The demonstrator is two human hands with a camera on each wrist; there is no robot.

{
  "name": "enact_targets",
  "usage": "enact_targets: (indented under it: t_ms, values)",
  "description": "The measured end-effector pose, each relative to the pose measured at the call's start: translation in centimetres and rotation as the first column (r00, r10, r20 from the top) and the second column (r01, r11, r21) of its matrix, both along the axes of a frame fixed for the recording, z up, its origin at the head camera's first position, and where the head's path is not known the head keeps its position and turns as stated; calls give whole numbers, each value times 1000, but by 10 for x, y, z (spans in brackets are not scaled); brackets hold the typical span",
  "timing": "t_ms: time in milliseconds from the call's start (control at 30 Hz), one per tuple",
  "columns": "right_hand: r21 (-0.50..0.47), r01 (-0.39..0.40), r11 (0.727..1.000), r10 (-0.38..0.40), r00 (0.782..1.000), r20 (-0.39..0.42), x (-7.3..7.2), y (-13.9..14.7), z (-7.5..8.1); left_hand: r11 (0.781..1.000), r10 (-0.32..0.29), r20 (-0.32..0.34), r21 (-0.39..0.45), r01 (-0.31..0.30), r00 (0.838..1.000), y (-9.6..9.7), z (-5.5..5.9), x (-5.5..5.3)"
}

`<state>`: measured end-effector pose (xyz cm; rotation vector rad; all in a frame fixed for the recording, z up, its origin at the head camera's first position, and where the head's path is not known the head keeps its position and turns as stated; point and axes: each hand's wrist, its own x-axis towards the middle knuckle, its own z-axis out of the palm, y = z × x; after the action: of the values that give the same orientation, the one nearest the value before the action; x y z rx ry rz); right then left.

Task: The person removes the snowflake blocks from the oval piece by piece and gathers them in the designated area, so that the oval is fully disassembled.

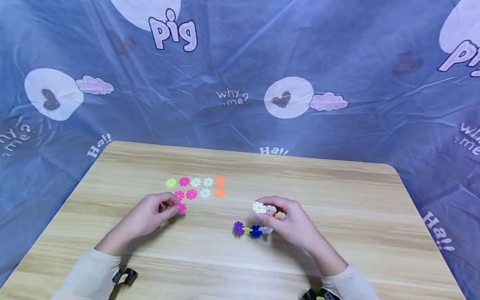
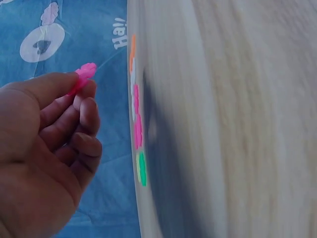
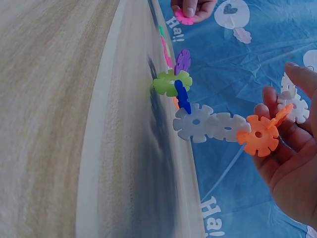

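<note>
My left hand (image 1: 149,213) pinches a pink plastic snowflake disc (image 1: 182,208) between thumb and index finger, raised over the table. In the left wrist view the other fingers curl loosely beneath that disc. My right hand (image 1: 295,221) holds one end of a chain of interlocked snowflake discs, its fingers around the white discs (image 3: 295,106). From there the chain runs through orange discs (image 3: 258,135) and white discs (image 3: 195,123) to a dark blue disc (image 3: 182,95), a yellow-green disc (image 3: 171,83) and a purple disc (image 3: 183,61). The right wrist view shows the chain hanging above the tabletop.
Loose discs lie in rows beyond my left hand: a yellow disc (image 1: 171,183), pink discs (image 1: 191,194), white discs (image 1: 205,192) and orange discs (image 1: 219,180). A green disc (image 2: 142,169) is mostly hidden in the head view. The wooden table (image 1: 305,178) meets a blue printed cloth (image 1: 238,52) behind.
</note>
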<state>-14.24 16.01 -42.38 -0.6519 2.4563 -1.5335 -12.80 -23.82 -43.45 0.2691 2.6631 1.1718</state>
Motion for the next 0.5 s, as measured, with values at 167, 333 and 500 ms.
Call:
enact_targets:
  t_ms: [167, 333, 500]
  values:
    - [9, -1, 1000, 1, 1000, -21, 0, 0, 0, 998, -3, -40, -69, 0, 999, -10, -1, 0]
    - [10, -5, 1000, 5, 1000, -11, 0, 1, 0, 990, 15, -46, -137, -21, 999, -19, -4, 0]
    - [10, -9, 1000, 9, 1000, 5, 0, 0, 0, 982, 33, -44, -185, -41, 998, -25, -6, 1]
